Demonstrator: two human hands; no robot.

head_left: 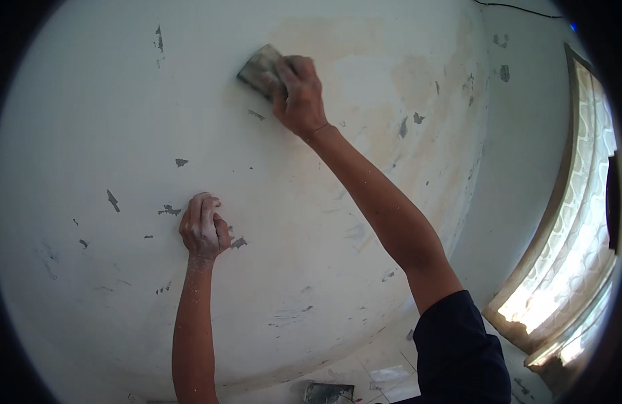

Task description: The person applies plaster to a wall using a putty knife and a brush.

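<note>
High on the white wall [210, 128], my right hand [301, 94] is closed around a flat grey rectangular piece [260, 71]. It lies against the wall and looks like a sanding sheet or scraper blade; blur hides which. Lower and to the left, my left hand [203, 225] rests on the wall with its fingers curled in. White dust coats its back and knuckles, and nothing shows in it. Small grey chipped spots surround it, one chip [239, 242] just beside the thumb. Tan, worn patches [324, 35] spread over the wall right of my right hand.
On the right, a side wall [519, 155] meets this one at a corner. A window with a pale patterned curtain [573, 249] lets in light there. Down at the floor, a dark flat object [329, 392] lies on light tiles [388, 377]. A black cable [519, 8] runs at the top right.
</note>
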